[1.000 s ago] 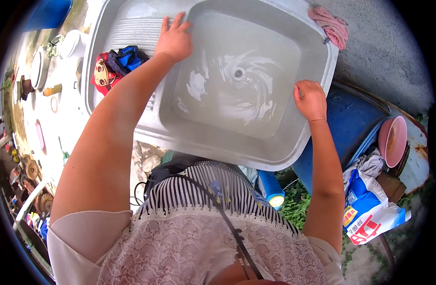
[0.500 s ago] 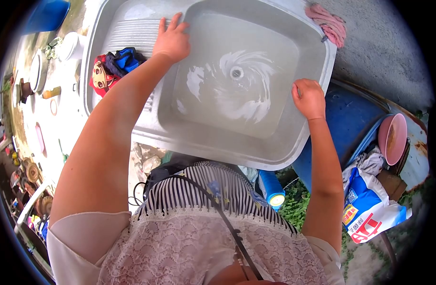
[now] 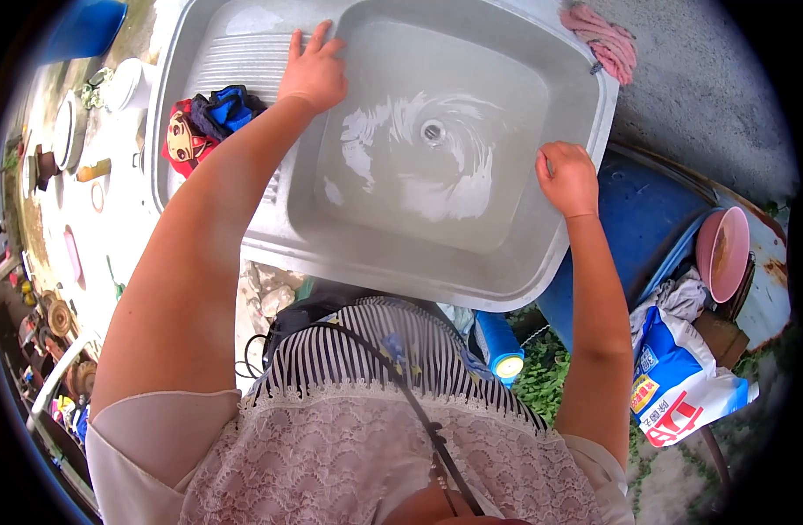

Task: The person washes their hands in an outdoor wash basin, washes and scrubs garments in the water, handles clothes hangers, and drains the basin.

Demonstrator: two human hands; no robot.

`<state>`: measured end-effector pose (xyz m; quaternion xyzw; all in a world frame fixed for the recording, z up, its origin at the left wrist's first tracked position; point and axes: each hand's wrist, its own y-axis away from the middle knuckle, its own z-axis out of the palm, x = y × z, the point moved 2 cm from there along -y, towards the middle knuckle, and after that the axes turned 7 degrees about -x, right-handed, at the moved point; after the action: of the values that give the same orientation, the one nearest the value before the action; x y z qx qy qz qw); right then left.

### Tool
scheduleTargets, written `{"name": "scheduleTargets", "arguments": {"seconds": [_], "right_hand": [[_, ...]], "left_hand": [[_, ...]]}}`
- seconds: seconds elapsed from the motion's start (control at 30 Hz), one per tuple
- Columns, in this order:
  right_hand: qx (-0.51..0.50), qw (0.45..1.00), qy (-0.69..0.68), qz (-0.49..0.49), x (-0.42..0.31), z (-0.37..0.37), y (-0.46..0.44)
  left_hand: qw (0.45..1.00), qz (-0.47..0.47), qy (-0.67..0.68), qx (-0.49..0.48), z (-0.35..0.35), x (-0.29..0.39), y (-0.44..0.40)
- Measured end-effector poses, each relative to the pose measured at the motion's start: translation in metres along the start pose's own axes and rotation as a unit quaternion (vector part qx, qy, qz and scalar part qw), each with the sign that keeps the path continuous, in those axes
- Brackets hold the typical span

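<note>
Left hand (image 3: 314, 77) between ridged drainboard (image 3: 242, 59) and smooth, round-cornered basin (image 3: 419, 261)

my top (image 3: 357, 455): pale pinkish lace
my sleeves (image 3: 147, 451): short, plain, off-white
my hem trim (image 3: 322, 391): white, scalloped
my waist cloth (image 3: 331, 360): dark-and-white stripes
my cord (image 3: 434, 427): thin, black, slanting across front
my left hand (image 3: 314, 77), right hand (image 3: 569, 179): bare

The sink (image 3: 401, 267) looks matt and smooth to me, its drainboard (image 3: 252, 54) ridged, the water (image 3: 445, 197) glossy. That pink rag (image 3: 600, 44) is rough cloth beside coarse concrete (image 3: 708, 87); the barrel (image 3: 616, 214) seems plastic, the printed bag (image 3: 677, 372) shiny film.
</note>
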<state>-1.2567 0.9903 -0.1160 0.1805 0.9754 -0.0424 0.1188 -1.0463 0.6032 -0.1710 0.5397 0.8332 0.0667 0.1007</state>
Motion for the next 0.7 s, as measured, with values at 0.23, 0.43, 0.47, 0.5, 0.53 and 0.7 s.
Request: {"name": "scheduleTargets", "arguments": {"seconds": [0.23, 0.43, 0.47, 0.5, 0.53, 0.7], "right_hand": [[-0.002, 1.000, 0.004, 0.006, -0.0002, -0.0011, 0.0003], [-0.001, 1.000, 0.006, 0.007, -0.0004, -0.0006, -0.0003], [-0.003, 1.000, 0.008, 0.008, -0.0001, -0.0006, -0.0002], [-0.006, 1.000, 0.009, 0.008, 0.0000, -0.0007, -0.0002], [-0.008, 1.000, 0.010, 0.008, 0.0002, -0.0006, -0.0002], [0.000, 1.000, 0.006, 0.006, 0.0006, 0.0004, -0.0002]], "left_hand": [[1.000, -0.001, -0.002, -0.003, -0.0035, 0.0017, 0.0003], [1.000, 0.001, 0.000, 0.002, -0.0005, 0.0001, -0.0004], [1.000, 0.001, 0.000, 0.005, 0.0002, 0.0000, -0.0004], [1.000, 0.002, 0.000, 0.008, 0.0004, 0.0000, -0.0003], [1.000, 0.002, -0.002, 0.007, 0.0007, 0.0000, -0.0005], [1.000, 0.002, -0.007, 0.004, 0.0011, -0.0004, -0.0015]]}}
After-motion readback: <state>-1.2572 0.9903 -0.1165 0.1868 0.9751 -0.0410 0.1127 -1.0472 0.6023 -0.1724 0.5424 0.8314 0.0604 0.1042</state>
